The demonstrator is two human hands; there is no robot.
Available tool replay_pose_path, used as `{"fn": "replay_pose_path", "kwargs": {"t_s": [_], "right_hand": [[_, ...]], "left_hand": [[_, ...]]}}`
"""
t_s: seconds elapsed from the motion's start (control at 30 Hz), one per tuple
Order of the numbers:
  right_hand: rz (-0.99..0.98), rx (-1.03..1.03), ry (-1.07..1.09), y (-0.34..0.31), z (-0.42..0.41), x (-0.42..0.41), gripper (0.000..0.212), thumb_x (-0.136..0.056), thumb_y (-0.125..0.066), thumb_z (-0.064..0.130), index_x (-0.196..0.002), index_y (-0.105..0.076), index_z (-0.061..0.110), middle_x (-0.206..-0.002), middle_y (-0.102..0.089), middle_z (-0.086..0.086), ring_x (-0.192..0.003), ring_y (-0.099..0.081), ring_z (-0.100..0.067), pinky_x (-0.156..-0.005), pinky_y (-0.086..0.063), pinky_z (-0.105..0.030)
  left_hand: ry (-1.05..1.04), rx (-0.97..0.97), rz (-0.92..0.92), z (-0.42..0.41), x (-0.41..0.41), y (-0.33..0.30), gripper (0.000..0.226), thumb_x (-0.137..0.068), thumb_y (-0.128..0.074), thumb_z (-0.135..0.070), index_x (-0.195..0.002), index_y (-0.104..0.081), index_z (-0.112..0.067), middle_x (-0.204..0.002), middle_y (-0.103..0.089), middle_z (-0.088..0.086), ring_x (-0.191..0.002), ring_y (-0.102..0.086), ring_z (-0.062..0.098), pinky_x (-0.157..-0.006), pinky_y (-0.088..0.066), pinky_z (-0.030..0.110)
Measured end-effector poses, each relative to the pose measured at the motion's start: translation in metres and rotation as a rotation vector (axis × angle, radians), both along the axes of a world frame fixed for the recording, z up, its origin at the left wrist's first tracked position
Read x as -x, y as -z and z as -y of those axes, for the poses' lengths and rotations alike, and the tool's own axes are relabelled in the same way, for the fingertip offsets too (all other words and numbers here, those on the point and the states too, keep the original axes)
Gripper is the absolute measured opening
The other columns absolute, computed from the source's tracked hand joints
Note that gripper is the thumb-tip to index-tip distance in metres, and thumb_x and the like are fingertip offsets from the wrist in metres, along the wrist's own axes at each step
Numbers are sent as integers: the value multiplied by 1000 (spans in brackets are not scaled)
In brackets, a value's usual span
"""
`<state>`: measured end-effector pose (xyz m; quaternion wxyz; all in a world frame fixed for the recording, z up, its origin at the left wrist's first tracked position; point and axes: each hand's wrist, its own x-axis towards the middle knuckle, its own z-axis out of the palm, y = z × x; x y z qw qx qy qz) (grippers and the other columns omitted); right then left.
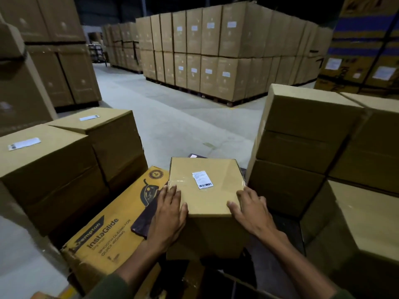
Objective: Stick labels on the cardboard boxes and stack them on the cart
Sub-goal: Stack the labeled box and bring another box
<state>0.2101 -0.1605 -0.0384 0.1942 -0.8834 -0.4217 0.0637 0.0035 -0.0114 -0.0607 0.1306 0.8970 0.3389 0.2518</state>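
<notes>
The small box is smooth tan cardboard, its top glossy where clear tape catches the light around a white paper label. The printed carton beside it is yellow cardboard, scuffed and torn at one corner. The floor looks like matt grey concrete.

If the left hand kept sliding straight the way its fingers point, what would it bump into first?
Probably nothing right away. The left hand lies flat on the near-left corner of the small cardboard box, fingers pointing away along its left edge. It would slide over the bare top and off the far edge; the white label sits off to the right.
</notes>
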Motion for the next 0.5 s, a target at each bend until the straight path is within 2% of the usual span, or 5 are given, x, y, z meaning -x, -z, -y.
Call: {"fn": "replay_pose_path", "kwargs": {"t_s": [0.13, 0.23, 0.3, 0.5], "right_hand": [[-29, 9, 1, -1, 29, 3, 55, -97, -41, 58, -139, -44, 24, -159, -24, -7, -138, -30, -38, -107, -35, -50], [-52, 14, -15, -3, 44, 4, 52, -98, -40, 55, -140, -42, 24, -161, -20, -7, -142, -26, -38, -109, -33, -52], [-56, 24, -11, -7, 52, 4, 50, -100, -40, 53, -140, -43, 23, -161, -21, -7, -142, -25, -37, -109, -34, -51], [120, -37, 67, -23, 48, 2, 43, -98, -48, 44, -135, -53, 22, -141, -48, -3, -126, -42, -22, -100, -40, -39]], "left_hand": [[15, 50, -85, 26, 3, -8, 89, -85, 2, -61, -153, -29, -13, -164, -17, 2, -151, 2, 18, -114, -8, 31], [34, 33, -140, 34, 3, -13, 82, -91, -8, -64, -152, -31, -15, -163, -20, 2, -151, -2, 20, -117, -22, 40], [60, 13, -139, 34, 2, -15, 87, -87, -5, -66, -150, -37, -15, -161, -26, 2, -151, -8, 21, -115, -29, 43], [118, -21, -150, 26, 4, -7, 92, -86, 6, -72, -153, -31, -20, -162, -22, -4, -149, -7, 15, -108, -40, 41]]}}
